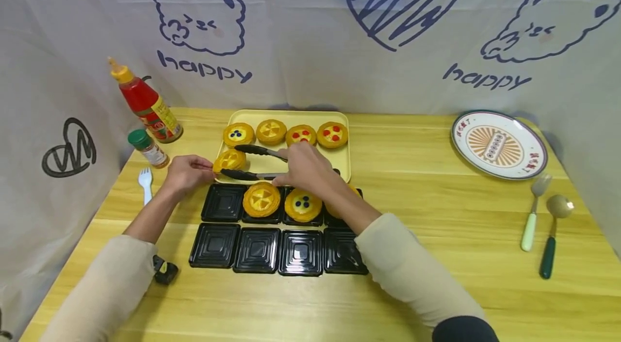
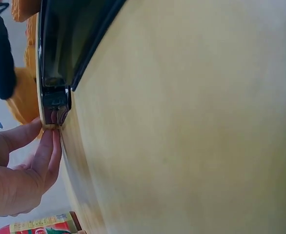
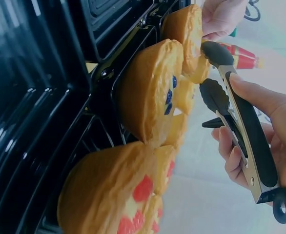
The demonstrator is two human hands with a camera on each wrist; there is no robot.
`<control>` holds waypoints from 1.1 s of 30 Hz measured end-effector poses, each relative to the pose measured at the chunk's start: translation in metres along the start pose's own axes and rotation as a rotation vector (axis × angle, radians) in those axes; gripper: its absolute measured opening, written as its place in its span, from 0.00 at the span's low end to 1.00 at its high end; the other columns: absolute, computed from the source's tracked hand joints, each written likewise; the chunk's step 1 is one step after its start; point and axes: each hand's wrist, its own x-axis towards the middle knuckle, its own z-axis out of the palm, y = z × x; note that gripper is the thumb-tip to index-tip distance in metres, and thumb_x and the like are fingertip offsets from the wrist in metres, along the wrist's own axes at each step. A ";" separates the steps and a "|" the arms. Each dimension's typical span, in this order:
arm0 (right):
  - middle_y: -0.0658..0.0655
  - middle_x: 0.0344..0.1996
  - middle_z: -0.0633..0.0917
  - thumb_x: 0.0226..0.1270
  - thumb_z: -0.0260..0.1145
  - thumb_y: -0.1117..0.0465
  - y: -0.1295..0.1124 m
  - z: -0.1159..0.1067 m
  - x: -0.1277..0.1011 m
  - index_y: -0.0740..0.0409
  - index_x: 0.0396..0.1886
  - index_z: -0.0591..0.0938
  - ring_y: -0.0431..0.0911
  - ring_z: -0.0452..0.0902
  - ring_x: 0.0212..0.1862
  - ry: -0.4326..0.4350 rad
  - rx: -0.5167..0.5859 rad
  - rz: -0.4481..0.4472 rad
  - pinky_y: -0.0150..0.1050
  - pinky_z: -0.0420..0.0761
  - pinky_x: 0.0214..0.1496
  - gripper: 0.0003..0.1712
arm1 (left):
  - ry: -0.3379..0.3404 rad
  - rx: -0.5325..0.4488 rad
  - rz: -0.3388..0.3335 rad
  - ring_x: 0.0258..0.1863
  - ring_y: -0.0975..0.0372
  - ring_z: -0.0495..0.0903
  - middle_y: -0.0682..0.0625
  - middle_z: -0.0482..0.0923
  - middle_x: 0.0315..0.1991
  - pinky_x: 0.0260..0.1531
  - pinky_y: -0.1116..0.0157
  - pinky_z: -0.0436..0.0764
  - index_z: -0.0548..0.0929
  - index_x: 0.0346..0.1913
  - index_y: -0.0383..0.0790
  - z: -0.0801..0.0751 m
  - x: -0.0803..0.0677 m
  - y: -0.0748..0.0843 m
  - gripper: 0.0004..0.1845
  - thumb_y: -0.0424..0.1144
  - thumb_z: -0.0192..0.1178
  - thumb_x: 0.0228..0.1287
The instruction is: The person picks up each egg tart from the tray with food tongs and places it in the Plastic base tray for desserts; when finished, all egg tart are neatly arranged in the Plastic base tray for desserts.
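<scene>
Tongs over a tart at the yellow tray's near-left corner, left fingers on the tray edge.

Starting at the left of the head view, I see a ketchup bottle [image 1: 145, 102], a green-capped spice jar [image 1: 147, 148] and a white fork [image 1: 145, 180] lying on the wooden table [image 1: 436, 255]. My left hand [image 1: 186, 172] pinches the corner of the yellow tray [image 1: 342, 161], thumb and fingers together on its rim. Just right of it, a yellow tart [image 1: 230, 160] sits between the open arms of the black tongs [image 1: 252, 163], which my right hand [image 1: 305, 166] grips with fingers curled round the handles. Below, centre frame, black moulded trays [image 1: 257, 250] hold filled tarts. Far right: a patterned plate [image 1: 498, 143] and two spoons.
</scene>
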 end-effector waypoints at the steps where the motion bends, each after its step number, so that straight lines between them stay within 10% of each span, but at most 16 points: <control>1: 0.56 0.43 0.83 0.52 0.73 0.43 0.001 -0.001 -0.003 0.55 0.62 0.76 0.39 0.59 0.19 0.003 0.004 -0.005 0.29 0.61 0.19 0.39 | 0.006 0.009 0.012 0.25 0.72 0.78 0.35 0.83 0.42 0.30 0.72 0.80 0.78 0.48 0.23 -0.001 0.001 0.001 0.17 0.31 0.63 0.58; 33: 0.58 0.53 0.81 0.51 0.73 0.43 -0.012 0.015 -0.048 0.54 0.65 0.73 0.45 0.78 0.41 -0.034 -0.019 -0.113 0.33 0.79 0.37 0.42 | -0.030 0.049 0.072 0.29 0.69 0.77 0.30 0.80 0.46 0.30 0.75 0.78 0.77 0.50 0.24 -0.005 0.015 0.003 0.17 0.30 0.63 0.59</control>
